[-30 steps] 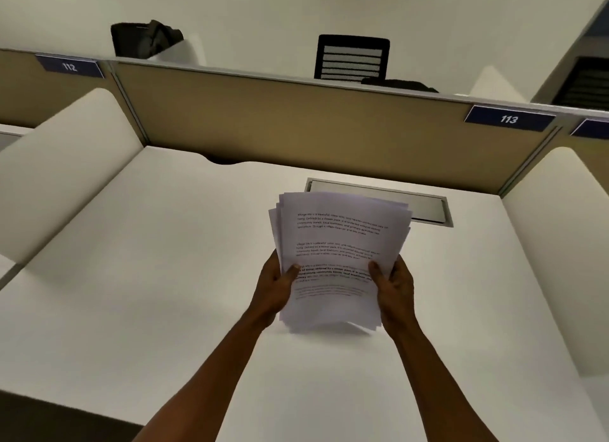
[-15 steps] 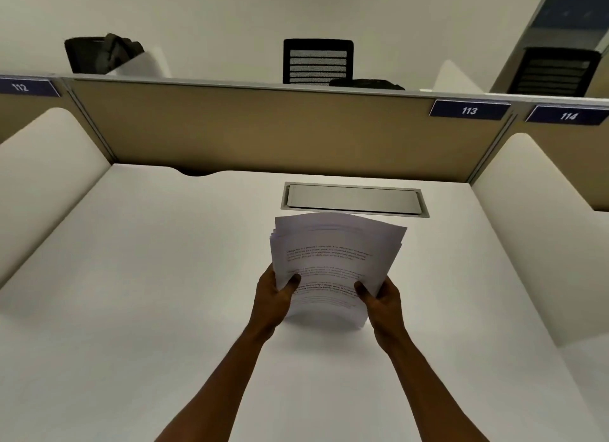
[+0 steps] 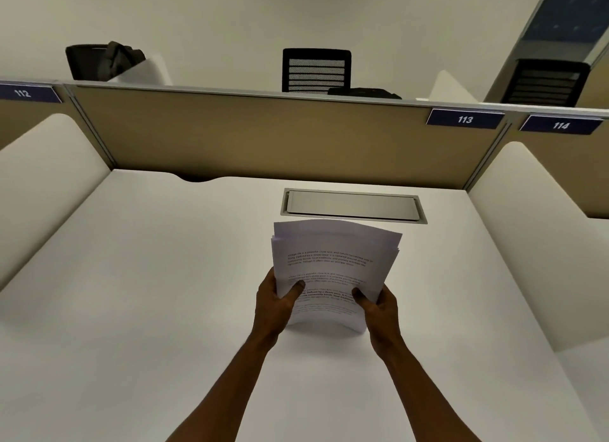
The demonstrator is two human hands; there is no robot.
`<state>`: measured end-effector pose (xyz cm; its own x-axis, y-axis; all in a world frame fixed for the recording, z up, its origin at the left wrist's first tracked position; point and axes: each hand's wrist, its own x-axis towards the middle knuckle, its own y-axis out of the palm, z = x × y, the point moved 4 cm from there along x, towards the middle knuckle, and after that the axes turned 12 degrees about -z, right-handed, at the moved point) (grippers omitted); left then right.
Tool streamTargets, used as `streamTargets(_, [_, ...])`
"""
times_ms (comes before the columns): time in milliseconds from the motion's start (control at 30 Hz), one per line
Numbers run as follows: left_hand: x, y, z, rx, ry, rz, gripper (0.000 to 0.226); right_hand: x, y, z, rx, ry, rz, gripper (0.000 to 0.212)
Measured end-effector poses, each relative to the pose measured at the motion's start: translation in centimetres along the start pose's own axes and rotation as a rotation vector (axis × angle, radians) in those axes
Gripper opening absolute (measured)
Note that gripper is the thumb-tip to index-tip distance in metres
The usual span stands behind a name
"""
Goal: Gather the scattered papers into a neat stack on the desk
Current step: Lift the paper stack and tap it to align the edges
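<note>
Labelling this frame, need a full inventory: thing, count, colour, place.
papers: one sheaf, white with black print, held upright over desk centre, top edges uneven
desk: 1, white, fills foreground
hatch: 1, grey, closed, set in desk behind papers
partition: 1, tan, along desk back
side panels: 2, cream, left and right of desk
number plates: 3, navy, 112, 113, 114, on partition top
chairs: 2, black, beyond partition
bag: 1, dark, beyond partition, left
left hand: grips papers' left edge
right hand: grips papers' right edge
</note>
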<state>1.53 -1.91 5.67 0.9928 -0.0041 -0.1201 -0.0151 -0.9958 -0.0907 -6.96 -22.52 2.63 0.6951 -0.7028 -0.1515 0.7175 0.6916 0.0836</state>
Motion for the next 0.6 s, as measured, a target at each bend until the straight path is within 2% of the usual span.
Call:
streamTargets(100, [0.0, 0.0, -0.1, -0.015, 0.011, -0.019, 0.051, 0.2, -0.2, 0.2, 0.003, -0.003, 0.011, 0.029])
streamTargets(267, [-0.3, 0.3, 1.2, 0.021, -0.012, -0.005, 0.043, 0.0, -0.4, -0.3, -0.024, 0.003, 0.027, 0.032])
streamTargets(533, [0.0, 0.2, 0.2, -0.045, 0.008, -0.028, 0.029, 0.1, -0.4, 0.5, -0.018, -0.033, 0.039, 0.028])
streamTargets(600, [0.0, 0.1, -0.2, -0.060, 0.029, -0.014, 0.034, 0.0, -0.5, 1.0, 0.006, -0.056, 0.066, 0.029])
